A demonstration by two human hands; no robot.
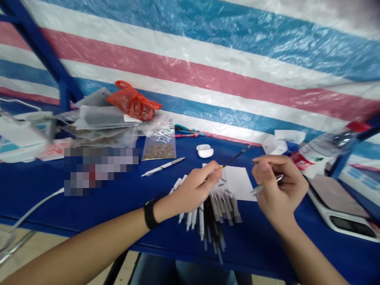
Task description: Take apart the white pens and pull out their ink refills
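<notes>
A pen refill with dark ink is pinched between the thumb and forefinger of my left hand, its far end pointing up and right. My right hand, fingers curled, grips a short grey pen part; a shiny end shows by the palm, and the rest is hidden. Below my left hand lie white pen barrels, dark refills and grey pen sleeves in a bunch. Between the hands a white paper sheet carries a few tiny dark pieces.
An assembled white pen and a white earbud case lie farther back. Clear bags and a red plastic bag are piled back left. A scale and a large bottle stand at the right. Striped sheeting hangs behind.
</notes>
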